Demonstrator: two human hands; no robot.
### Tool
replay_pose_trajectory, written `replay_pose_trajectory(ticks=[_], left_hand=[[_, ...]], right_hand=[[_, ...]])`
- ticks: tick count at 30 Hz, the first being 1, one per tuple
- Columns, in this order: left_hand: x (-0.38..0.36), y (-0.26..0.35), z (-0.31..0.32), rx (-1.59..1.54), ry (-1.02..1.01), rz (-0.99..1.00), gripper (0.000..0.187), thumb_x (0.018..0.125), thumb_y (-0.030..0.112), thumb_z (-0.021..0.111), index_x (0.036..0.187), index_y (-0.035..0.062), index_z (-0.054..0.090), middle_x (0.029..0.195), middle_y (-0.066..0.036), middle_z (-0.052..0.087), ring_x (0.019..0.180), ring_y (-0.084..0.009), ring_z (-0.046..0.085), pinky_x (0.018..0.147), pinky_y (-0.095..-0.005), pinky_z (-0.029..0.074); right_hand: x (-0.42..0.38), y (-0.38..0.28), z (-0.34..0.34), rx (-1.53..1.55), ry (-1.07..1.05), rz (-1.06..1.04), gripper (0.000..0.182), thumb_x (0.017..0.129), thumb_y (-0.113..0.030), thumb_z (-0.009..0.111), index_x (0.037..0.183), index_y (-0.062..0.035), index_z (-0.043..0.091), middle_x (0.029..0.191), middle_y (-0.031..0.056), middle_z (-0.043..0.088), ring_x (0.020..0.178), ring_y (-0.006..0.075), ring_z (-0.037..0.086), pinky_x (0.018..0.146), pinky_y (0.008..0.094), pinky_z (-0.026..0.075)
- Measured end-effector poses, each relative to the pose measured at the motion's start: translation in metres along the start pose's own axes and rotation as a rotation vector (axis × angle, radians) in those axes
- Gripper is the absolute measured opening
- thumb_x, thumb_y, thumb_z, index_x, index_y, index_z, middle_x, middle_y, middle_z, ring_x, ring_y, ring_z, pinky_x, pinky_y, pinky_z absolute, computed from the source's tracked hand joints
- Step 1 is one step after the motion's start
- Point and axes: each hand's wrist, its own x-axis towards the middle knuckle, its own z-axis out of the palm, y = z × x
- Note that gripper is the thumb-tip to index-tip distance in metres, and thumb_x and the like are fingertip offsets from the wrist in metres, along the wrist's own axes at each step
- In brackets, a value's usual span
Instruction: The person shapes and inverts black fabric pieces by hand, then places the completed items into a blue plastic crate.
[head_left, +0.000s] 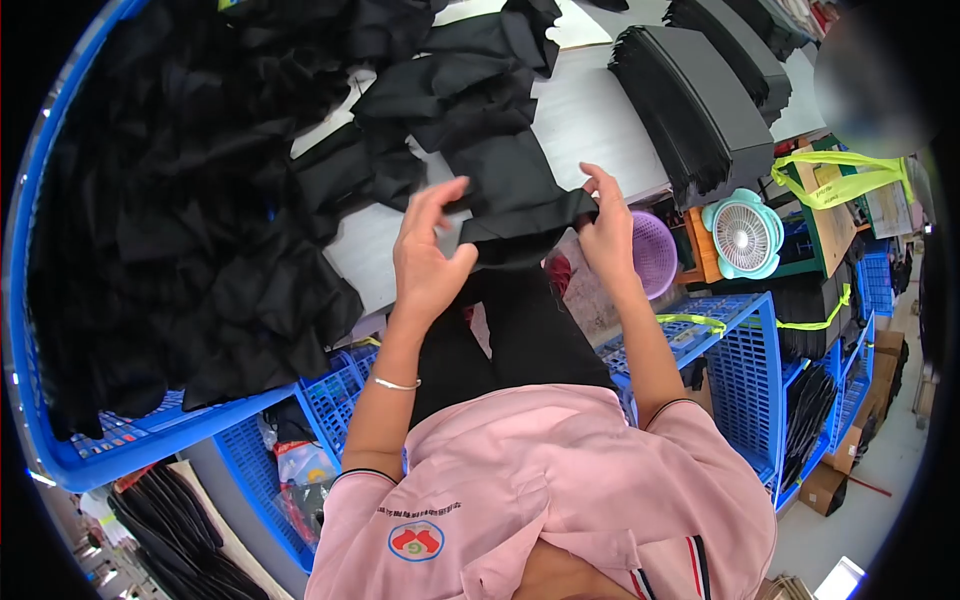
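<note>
A black fabric piece point(520, 225) is stretched between both hands just above the edge of a white worktable point(590, 120). My left hand point(428, 250) pinches its left end, with a thin bracelet on that wrist. My right hand point(605, 225) grips its right end with the fingers raised. More loose black fabric pieces point(450, 90) lie on the table right behind the hands. My pink shirt fills the lower part of the view.
A large blue crate point(150, 440) heaped with black fabric fills the left. Neat stacks of black pieces point(690, 100) sit at the table's far right. Below are a purple basket point(652, 250), a teal fan point(745, 235), blue crates point(745, 350) and cardboard boxes.
</note>
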Motion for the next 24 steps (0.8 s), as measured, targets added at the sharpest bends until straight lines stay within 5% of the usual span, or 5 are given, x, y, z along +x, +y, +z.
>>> replay_pose_trajectory(ticks=[2,7,11,19,24], left_hand=[[0.014,0.012,-0.010,0.114,-0.144,0.349,0.057,0.072,0.006,0.075,0.127,0.0091,0.063,0.122,-0.009,0.063,0.095,-0.0160,0.061,0.090,-0.0270,0.047],[0.061,0.010,0.011,-0.149,-0.400,0.041,0.055,0.088,0.036,0.070,0.133,0.0057,0.058,0.145,-0.017,0.048,0.142,-0.0326,0.035,0.113,-0.0404,0.030],[0.087,-0.054,0.064,0.433,-0.459,0.096,0.090,0.087,0.050,0.066,0.147,-0.0075,0.031,0.156,-0.029,0.023,0.148,-0.0383,0.017,0.119,-0.0499,0.010],[0.142,-0.097,0.072,0.618,-0.276,0.114,0.092,0.084,0.052,0.069,0.148,-0.0034,0.033,0.159,-0.025,0.021,0.150,-0.0352,0.015,0.117,-0.0561,0.011],[0.134,-0.064,0.046,0.306,-0.243,0.010,0.073,0.086,0.043,0.071,0.141,0.0014,0.048,0.155,-0.021,0.033,0.145,-0.0309,0.032,0.115,-0.0414,0.027]], right_hand=[[0.002,-0.002,-0.004,-0.040,-0.039,-0.149,0.058,0.069,0.019,0.054,0.121,-0.0057,0.057,0.101,0.0158,0.058,0.098,0.0357,0.061,0.082,0.0357,0.049],[-0.016,-0.004,0.014,0.040,-0.175,-0.207,0.052,0.071,0.014,0.058,0.119,-0.0061,0.060,0.106,0.0130,0.058,0.089,0.0292,0.064,0.080,0.0336,0.051],[-0.006,-0.010,-0.008,0.117,-0.280,-0.073,0.042,0.079,0.000,0.067,0.120,-0.0061,0.059,0.109,0.0133,0.057,0.084,0.0252,0.065,0.077,0.0344,0.051],[0.097,0.004,-0.125,-0.785,0.607,-0.375,0.040,0.079,-0.024,0.077,0.114,-0.0092,0.065,0.116,0.0092,0.061,0.108,0.0301,0.057,0.090,0.0435,0.044],[0.146,0.047,-0.185,-0.586,0.198,-0.008,0.055,0.076,-0.045,0.077,0.114,-0.0048,0.070,0.112,0.0133,0.065,0.106,0.0315,0.062,0.091,0.0392,0.048]])
